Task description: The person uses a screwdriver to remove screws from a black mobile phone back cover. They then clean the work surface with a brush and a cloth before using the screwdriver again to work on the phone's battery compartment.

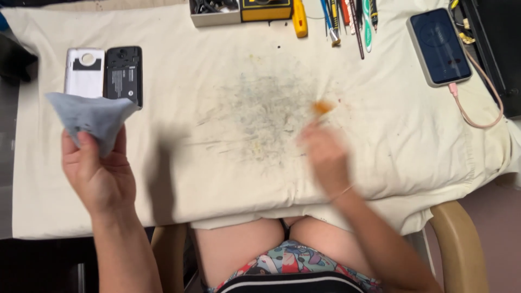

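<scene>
Cloth [89, 116] sits pinched in the left hand's [100, 176] grip; right hand [325, 157] blurred, grip unclear.

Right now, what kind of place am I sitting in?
Probably a small phone repair bench: an opened phone with its white back cover off, hand tools lined along the far edge, and a stained work cloth over the table.

Two bare forearms without sleeves, left hand [100, 173] and right hand [325, 157] ringless, the right motion-blurred, a thin pale band just behind the right hand at the wrist, patterned shorts in teal, red and white, black waistband with a white stripe
</scene>
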